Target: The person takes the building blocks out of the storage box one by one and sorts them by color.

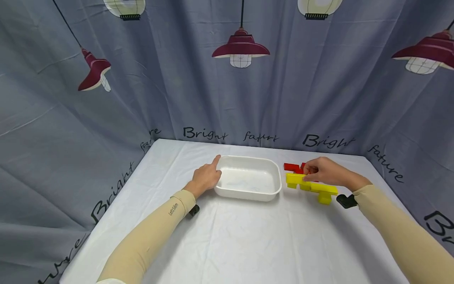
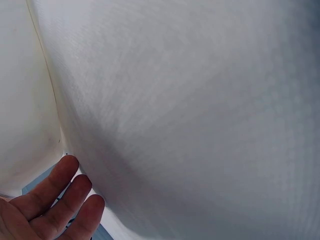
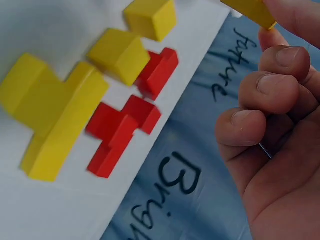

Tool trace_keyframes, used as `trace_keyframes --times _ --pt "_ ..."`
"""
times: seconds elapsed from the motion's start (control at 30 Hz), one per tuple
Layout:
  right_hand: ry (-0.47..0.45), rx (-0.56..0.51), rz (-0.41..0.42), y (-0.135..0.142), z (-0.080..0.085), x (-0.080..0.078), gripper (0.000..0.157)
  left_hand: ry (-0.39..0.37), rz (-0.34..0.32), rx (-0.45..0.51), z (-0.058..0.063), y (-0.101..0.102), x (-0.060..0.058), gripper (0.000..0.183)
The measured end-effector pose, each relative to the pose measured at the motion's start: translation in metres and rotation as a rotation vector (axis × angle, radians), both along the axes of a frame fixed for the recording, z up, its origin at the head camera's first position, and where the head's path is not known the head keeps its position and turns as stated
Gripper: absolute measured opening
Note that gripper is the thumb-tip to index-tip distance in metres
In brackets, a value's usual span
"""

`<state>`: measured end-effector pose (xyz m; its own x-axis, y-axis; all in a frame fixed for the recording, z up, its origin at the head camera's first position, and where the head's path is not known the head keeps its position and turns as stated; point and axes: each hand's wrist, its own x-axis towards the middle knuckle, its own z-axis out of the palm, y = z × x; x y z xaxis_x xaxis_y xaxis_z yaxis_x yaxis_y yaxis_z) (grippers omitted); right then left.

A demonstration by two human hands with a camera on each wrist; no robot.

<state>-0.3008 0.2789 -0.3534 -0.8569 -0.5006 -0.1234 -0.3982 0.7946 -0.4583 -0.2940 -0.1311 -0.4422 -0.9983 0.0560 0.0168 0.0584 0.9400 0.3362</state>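
My left hand (image 1: 207,176) is at the left rim of a white plastic tub (image 1: 248,195), its thumb over the rim and its index finger extended along the side. In the left wrist view, three of that hand's fingers (image 2: 57,192) lie by the tub's outer wall (image 2: 25,90). At the right, my right hand (image 1: 324,170) pinches a yellow block (image 3: 250,11) between thumb and fingertip; its other fingers are curled. Below that hand lies a yellow T-shaped block (image 1: 324,190). Red blocks (image 1: 291,167) lie behind, partly hidden by the hand.
White cloth covers the table (image 1: 248,240), and a grey curtain (image 1: 198,90) printed with lamps and lettering hangs behind it. In the right wrist view, another red block (image 3: 159,72) sits close to the yellow ones, near the table's edge.
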Motion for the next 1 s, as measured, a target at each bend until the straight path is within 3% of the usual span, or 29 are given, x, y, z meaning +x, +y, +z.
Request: trace_keyframes --times 0.3,0.67,1.0 --pt "-0.054 0.012 -0.060 0.026 -0.022 0.000 0.022 0.016 -0.004 0.010 0.002 0.000 -0.001 0.063" --pt "-0.053 0.022 -0.100 0.034 -0.060 0.002 0.023 0.008 -0.008 0.008 -0.001 -0.001 -0.001 0.064" --pt "-0.059 0.047 -0.120 0.034 -0.070 0.002 0.024 0.008 -0.004 0.008 -0.001 -0.001 0.000 0.063"
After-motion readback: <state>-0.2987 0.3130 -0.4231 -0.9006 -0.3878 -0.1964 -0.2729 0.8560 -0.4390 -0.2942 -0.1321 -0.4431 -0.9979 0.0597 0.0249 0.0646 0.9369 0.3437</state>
